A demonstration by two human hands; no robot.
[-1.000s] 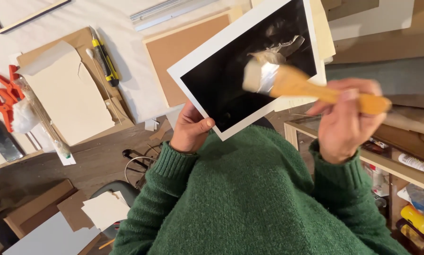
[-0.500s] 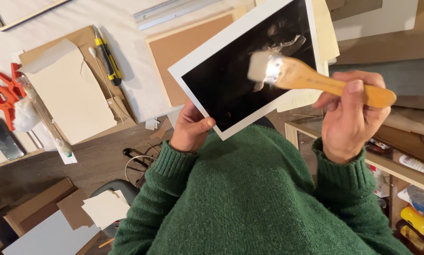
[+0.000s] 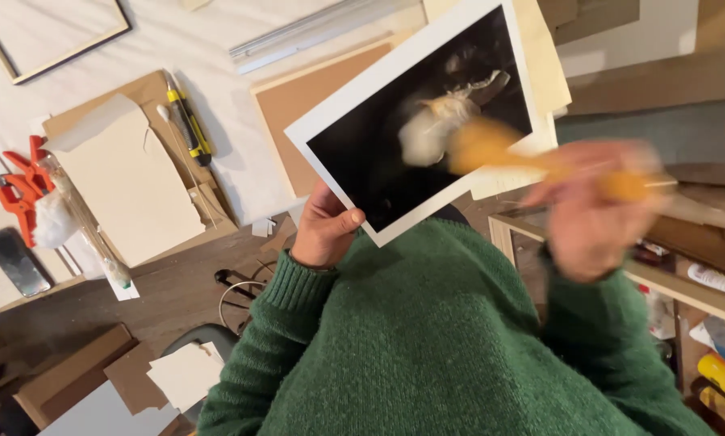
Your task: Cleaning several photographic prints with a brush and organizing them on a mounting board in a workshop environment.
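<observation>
Left hand [image 3: 323,230] pinches the print [image 3: 419,121]; blurred right hand [image 3: 592,206] seemingly grips the brush [image 3: 491,145] over it

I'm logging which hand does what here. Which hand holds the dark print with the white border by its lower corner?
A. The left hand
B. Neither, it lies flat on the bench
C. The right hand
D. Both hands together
A: the left hand pinches the print at its lower corner, while the blurred right hand grips the wooden brush over it.
</observation>
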